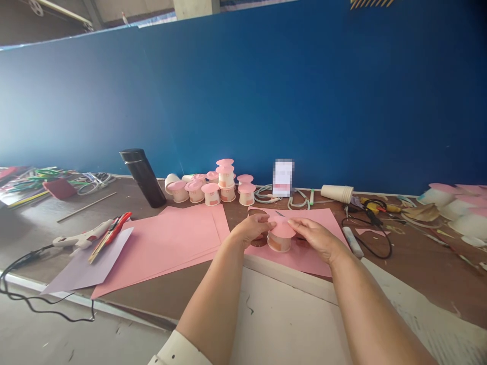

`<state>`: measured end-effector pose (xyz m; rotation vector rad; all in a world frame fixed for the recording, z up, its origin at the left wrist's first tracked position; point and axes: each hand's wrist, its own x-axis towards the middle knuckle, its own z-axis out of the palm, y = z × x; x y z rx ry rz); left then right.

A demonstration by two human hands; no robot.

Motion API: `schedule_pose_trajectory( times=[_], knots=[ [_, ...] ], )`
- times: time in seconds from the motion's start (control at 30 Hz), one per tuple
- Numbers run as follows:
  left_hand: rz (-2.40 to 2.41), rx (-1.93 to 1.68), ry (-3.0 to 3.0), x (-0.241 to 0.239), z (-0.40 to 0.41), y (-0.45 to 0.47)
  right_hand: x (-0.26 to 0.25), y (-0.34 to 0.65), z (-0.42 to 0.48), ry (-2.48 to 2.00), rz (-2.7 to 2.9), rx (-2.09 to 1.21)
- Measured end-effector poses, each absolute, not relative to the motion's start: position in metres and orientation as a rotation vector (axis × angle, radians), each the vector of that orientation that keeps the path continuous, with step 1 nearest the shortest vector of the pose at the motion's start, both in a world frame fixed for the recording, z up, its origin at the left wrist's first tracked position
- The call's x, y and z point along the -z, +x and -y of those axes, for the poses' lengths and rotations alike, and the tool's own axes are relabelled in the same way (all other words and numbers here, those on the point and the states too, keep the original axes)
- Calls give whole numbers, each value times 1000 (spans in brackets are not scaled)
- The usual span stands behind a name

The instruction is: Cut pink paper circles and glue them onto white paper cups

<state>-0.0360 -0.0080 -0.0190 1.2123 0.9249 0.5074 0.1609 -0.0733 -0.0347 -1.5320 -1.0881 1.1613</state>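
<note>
A white paper cup (279, 243) stands upside down in front of me, with a round pink paper disc (282, 228) on its upper end. My left hand (253, 226) pinches the disc's left edge between closed fingers. From the other side, my right hand (317, 237) grips the disc's right edge with thumb and fingertips. Dark brown loops, like scissors handles (258, 242), show around and below my left hand, and a thin grey blade tip pokes out behind the disc. Whether the left hand also holds them I cannot tell. Beneath the cup lies a pink sheet (323, 219).
Disc-topped cups (227, 194) stand along the blue wall (243, 101), beside a black bottle (142, 177) and a phone (282, 177). Left are pink sheets (171, 238), a glue gun (81, 237) and a red cutter (114, 233). Stacked cups (337, 193) and cables lie right.
</note>
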Motion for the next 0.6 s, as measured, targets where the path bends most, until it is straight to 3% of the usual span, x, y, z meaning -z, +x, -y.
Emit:
schedule_pose_trajectory(
  times=[0.3,0.6],
  knots=[
    [-939,-540,1229,20,7,-35,36,164,72,-1447,1011,-1217],
    [-991,-528,1207,25,7,-30,38,153,58,-1605,1071,-1014]
  ],
)
